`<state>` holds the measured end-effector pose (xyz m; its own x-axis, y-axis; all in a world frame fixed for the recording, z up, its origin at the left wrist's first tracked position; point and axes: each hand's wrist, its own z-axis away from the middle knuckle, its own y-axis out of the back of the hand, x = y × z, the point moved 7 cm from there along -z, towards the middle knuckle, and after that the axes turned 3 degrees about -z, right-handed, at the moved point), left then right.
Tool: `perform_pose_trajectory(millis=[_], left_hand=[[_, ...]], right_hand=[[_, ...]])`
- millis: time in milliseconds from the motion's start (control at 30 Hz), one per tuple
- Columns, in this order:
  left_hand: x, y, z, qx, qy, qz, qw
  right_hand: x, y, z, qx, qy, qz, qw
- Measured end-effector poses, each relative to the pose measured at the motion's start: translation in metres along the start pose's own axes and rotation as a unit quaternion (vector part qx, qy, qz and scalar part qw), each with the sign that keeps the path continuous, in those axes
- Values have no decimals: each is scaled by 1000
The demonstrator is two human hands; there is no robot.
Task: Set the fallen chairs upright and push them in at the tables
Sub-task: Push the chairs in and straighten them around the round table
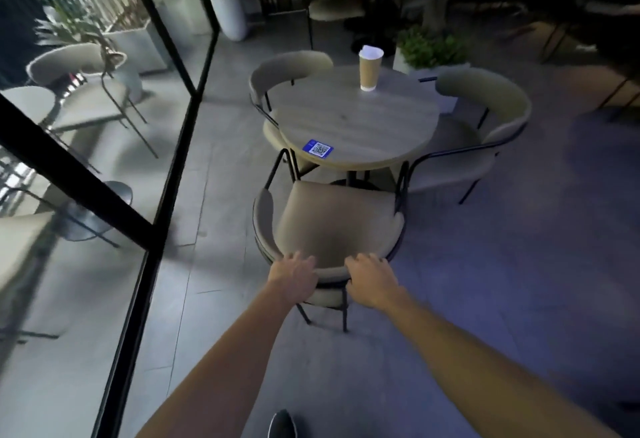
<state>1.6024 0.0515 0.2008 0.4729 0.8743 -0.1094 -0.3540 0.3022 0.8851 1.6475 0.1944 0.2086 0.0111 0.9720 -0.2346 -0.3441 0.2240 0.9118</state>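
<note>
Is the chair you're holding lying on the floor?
No, the chair stands on its legs, with the left hand and right hand holding its back.

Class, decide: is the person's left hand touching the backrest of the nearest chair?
Touching. The head view shows the left hand on the backrest of the nearest chair, its fingers curled over the top edge.
</note>
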Motion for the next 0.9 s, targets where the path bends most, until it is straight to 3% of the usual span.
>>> perform_pose_trajectory(millis=[267,433,667,900], left_hand=[[-58,-53,-40,-20,-65,-60,996],[-80,-73,-74,21,-130,-78,988],[-84,-97,-106,40,-194,-132,971],[-84,-100,-104,11,-192,-118,974]], right_hand=[[-37,-55,-42,-18,-106,-15,994],[-45,-79,-65,13,-156,35,987],[-47,-108,-94,12,-169,80,982],[-55,-111,-93,6,-179,98,979]])
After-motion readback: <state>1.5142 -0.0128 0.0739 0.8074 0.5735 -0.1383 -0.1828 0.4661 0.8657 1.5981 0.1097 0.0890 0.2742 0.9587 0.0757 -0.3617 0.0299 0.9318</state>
